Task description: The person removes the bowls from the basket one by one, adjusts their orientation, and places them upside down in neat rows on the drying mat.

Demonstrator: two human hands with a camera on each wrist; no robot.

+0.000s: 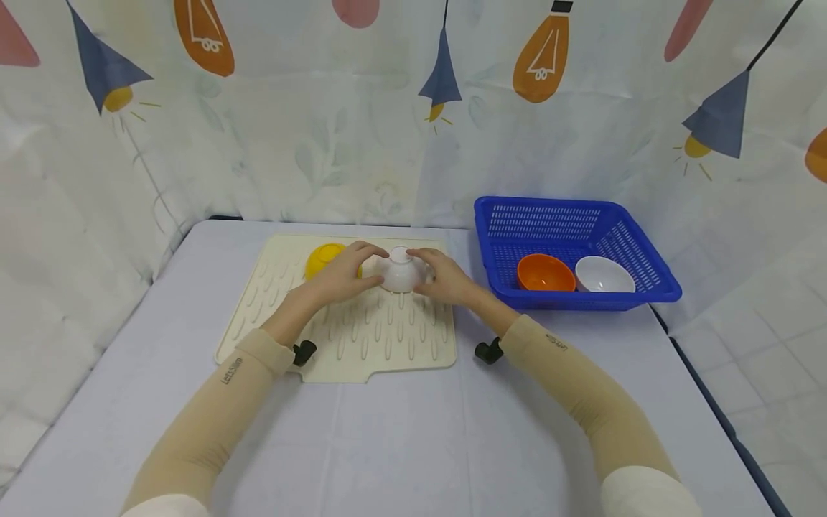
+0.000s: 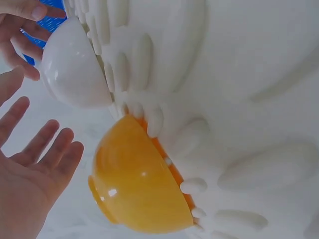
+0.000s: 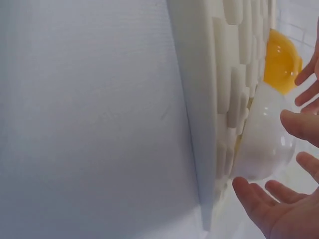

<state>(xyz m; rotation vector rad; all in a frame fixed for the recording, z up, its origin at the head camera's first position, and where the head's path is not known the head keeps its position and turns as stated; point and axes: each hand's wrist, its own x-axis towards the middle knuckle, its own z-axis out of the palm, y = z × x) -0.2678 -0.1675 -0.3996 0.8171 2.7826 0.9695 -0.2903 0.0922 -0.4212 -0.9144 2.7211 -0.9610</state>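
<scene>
An upside-down white bowl (image 1: pixel 398 276) rests on the ridged cream drying mat (image 1: pixel 388 359). To its left sits an upside-down yellow bowl (image 1: pixel 321 260), partly hidden by my left hand (image 1: pixel 342 275). That hand is spread at the white bowl's left side; in the left wrist view its fingers look relaxed and apart from both bowls. My right hand (image 1: pixel 447 280) is at the white bowl's right side. In the right wrist view its thumb and fingers (image 3: pixel 246 199) spread loosely round the bowl without gripping it; whether a fingertip touches, I cannot tell.
Right of the mat stands a blue perforated basket (image 1: pixel 584 301) with an orange bowl (image 1: pixel 545 273) and another white bowl (image 1: pixel 604 275) inside, both upright. A white cloth covers the table (image 1: pixel 400 445). A patterned curtain (image 1: pixel 375 158) hangs behind.
</scene>
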